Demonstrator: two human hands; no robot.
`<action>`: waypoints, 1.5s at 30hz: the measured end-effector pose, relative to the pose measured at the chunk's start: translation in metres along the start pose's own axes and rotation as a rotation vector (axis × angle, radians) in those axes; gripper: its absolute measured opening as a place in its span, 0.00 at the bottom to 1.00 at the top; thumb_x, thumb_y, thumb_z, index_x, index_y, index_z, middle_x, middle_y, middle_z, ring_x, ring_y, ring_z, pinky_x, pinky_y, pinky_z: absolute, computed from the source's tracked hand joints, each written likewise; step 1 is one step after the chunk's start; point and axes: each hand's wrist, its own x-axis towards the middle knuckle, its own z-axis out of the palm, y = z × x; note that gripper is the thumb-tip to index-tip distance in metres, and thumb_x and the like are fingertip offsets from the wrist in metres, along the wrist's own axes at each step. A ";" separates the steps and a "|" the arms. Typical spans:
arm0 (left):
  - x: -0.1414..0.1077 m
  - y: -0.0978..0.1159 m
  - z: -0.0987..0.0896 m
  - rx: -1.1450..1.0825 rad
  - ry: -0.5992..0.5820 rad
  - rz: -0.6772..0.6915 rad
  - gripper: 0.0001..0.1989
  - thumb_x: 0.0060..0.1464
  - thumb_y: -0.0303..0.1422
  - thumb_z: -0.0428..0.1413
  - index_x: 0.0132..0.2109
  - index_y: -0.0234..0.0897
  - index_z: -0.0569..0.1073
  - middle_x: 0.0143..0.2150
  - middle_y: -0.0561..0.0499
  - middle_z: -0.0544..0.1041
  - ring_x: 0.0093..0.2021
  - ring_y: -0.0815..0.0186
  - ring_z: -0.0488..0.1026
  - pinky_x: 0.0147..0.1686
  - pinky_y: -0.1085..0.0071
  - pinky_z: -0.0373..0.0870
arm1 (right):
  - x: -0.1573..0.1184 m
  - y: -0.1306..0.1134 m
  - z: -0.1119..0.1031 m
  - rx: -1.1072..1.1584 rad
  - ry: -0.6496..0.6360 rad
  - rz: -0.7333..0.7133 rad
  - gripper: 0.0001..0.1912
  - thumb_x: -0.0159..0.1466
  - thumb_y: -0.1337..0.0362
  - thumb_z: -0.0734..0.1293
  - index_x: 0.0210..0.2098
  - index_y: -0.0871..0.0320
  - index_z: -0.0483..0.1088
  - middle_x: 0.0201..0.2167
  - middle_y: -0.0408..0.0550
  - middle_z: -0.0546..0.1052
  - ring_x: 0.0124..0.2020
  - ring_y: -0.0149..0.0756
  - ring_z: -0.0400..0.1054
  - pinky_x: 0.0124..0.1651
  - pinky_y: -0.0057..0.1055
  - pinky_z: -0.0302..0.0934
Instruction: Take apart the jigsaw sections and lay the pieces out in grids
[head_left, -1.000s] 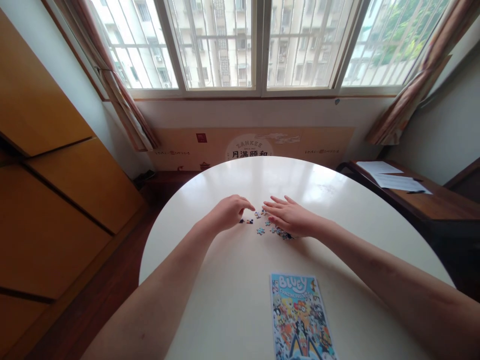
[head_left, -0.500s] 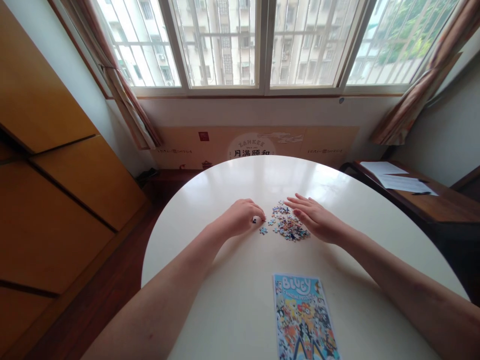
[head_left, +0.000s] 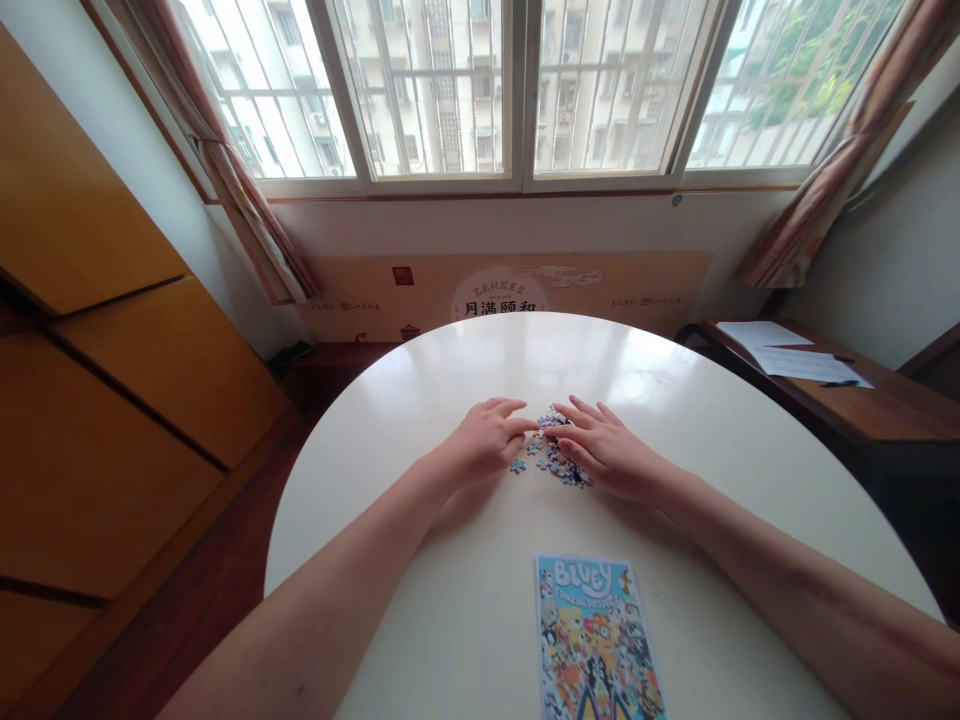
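Observation:
Small jigsaw pieces lie in a pile [head_left: 568, 468] on the white round table [head_left: 450, 640]. Over the pile's right side rests my right hand [head_left: 604, 448], fingers spread and touching the pieces. My left hand [head_left: 491, 440] is at the pile's left edge, its fingers apart and its index fingertip reaching the pieces; nothing shows in it. A loose blue piece [head_left: 518, 466] lies just below the left fingers. Nearer to me is a colourful Bluey picture sheet [head_left: 598, 640], lying flat.
A brown side table [head_left: 900, 405] with papers [head_left: 806, 365] and dark pens stands at the right. Wooden cabinets [head_left: 135, 440] rise at the left. Beyond the table are a long printed box [head_left: 337, 290] and a barred window with curtains.
My left hand has opened and moved right to the pile. My right hand has come further left over the pieces, and the pile is narrower. The view has shifted slightly.

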 end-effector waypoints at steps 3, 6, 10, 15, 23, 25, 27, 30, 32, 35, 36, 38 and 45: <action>0.001 0.001 0.001 0.002 -0.038 -0.003 0.16 0.65 0.36 0.49 0.55 0.48 0.77 0.66 0.48 0.67 0.67 0.53 0.59 0.65 0.52 0.54 | 0.000 0.000 0.000 0.002 0.003 0.003 0.26 0.74 0.48 0.49 0.62 0.43 0.67 0.71 0.45 0.56 0.73 0.52 0.41 0.69 0.61 0.39; 0.002 -0.003 0.001 0.021 -0.041 -0.038 0.18 0.66 0.37 0.47 0.56 0.45 0.76 0.66 0.47 0.67 0.67 0.54 0.59 0.66 0.54 0.53 | -0.001 0.002 0.001 0.012 0.003 0.004 0.27 0.74 0.47 0.48 0.61 0.43 0.68 0.71 0.45 0.56 0.73 0.52 0.41 0.69 0.62 0.39; 0.002 -0.011 -0.003 -0.022 -0.029 -0.073 0.24 0.69 0.39 0.39 0.52 0.38 0.78 0.61 0.44 0.73 0.63 0.56 0.65 0.64 0.58 0.57 | -0.002 0.004 0.002 0.017 -0.003 0.002 0.28 0.73 0.46 0.47 0.61 0.44 0.68 0.71 0.47 0.56 0.73 0.52 0.40 0.69 0.61 0.40; 0.000 -0.022 -0.011 -0.096 -0.010 -0.139 0.30 0.70 0.41 0.34 0.44 0.38 0.80 0.51 0.47 0.80 0.54 0.58 0.72 0.56 0.62 0.64 | -0.003 0.005 0.003 0.038 0.006 -0.012 0.28 0.73 0.47 0.47 0.61 0.44 0.68 0.70 0.47 0.57 0.73 0.52 0.41 0.69 0.61 0.40; -0.008 -0.042 -0.020 -0.076 0.068 -0.266 0.25 0.69 0.39 0.39 0.46 0.37 0.80 0.46 0.44 0.80 0.50 0.56 0.72 0.51 0.61 0.67 | -0.004 0.010 0.007 0.069 0.019 -0.007 0.27 0.73 0.47 0.47 0.62 0.44 0.67 0.69 0.46 0.59 0.73 0.52 0.42 0.69 0.61 0.41; -0.007 -0.041 -0.019 -0.077 0.099 -0.256 0.22 0.68 0.38 0.42 0.49 0.38 0.79 0.46 0.44 0.79 0.50 0.56 0.71 0.51 0.60 0.67 | -0.003 0.010 0.008 0.072 0.015 -0.006 0.28 0.73 0.47 0.47 0.62 0.44 0.67 0.69 0.46 0.59 0.73 0.52 0.42 0.69 0.61 0.42; -0.006 -0.038 -0.017 -0.070 0.084 -0.210 0.19 0.67 0.37 0.45 0.49 0.39 0.80 0.47 0.45 0.79 0.49 0.56 0.71 0.51 0.61 0.67 | -0.003 0.010 0.007 0.071 0.005 -0.003 0.28 0.73 0.46 0.46 0.62 0.43 0.67 0.70 0.46 0.59 0.73 0.52 0.42 0.69 0.61 0.42; -0.004 -0.034 -0.013 -0.039 0.014 -0.176 0.19 0.66 0.36 0.45 0.47 0.39 0.81 0.47 0.45 0.79 0.48 0.56 0.70 0.51 0.61 0.67 | -0.003 0.010 0.007 0.071 -0.009 0.003 0.29 0.73 0.46 0.46 0.62 0.44 0.66 0.70 0.46 0.58 0.73 0.52 0.41 0.69 0.61 0.41; -0.004 -0.035 -0.013 -0.005 0.004 -0.205 0.19 0.66 0.36 0.45 0.45 0.38 0.81 0.47 0.44 0.79 0.47 0.56 0.71 0.50 0.61 0.67 | -0.003 0.010 0.007 0.071 -0.007 0.004 0.28 0.73 0.46 0.46 0.62 0.44 0.66 0.70 0.46 0.58 0.73 0.52 0.41 0.69 0.61 0.41; -0.008 -0.042 -0.020 0.057 0.022 -0.279 0.17 0.63 0.34 0.47 0.39 0.38 0.82 0.42 0.44 0.81 0.45 0.56 0.73 0.45 0.63 0.69 | -0.004 0.010 0.007 0.066 0.008 -0.002 0.27 0.73 0.47 0.47 0.62 0.43 0.67 0.70 0.46 0.59 0.73 0.52 0.41 0.69 0.61 0.41; -0.011 -0.045 -0.025 0.071 0.013 -0.308 0.16 0.61 0.33 0.49 0.37 0.39 0.82 0.40 0.45 0.82 0.43 0.57 0.74 0.42 0.65 0.69 | -0.004 0.010 0.007 0.065 0.012 -0.004 0.27 0.73 0.47 0.47 0.62 0.43 0.67 0.69 0.46 0.59 0.73 0.52 0.42 0.69 0.61 0.41; -0.018 -0.051 -0.035 0.073 -0.043 -0.366 0.12 0.55 0.31 0.53 0.34 0.40 0.82 0.36 0.46 0.82 0.38 0.59 0.76 0.36 0.68 0.69 | -0.004 0.010 0.008 0.067 0.015 -0.008 0.27 0.74 0.47 0.47 0.62 0.43 0.67 0.69 0.46 0.59 0.72 0.52 0.42 0.69 0.61 0.41; -0.032 -0.052 -0.063 -0.074 -0.241 -0.440 0.09 0.42 0.27 0.57 0.30 0.42 0.81 0.34 0.50 0.82 0.32 0.61 0.76 0.29 0.71 0.67 | -0.004 0.010 0.008 0.070 0.004 -0.004 0.27 0.74 0.47 0.46 0.61 0.43 0.67 0.70 0.45 0.58 0.73 0.52 0.41 0.70 0.61 0.39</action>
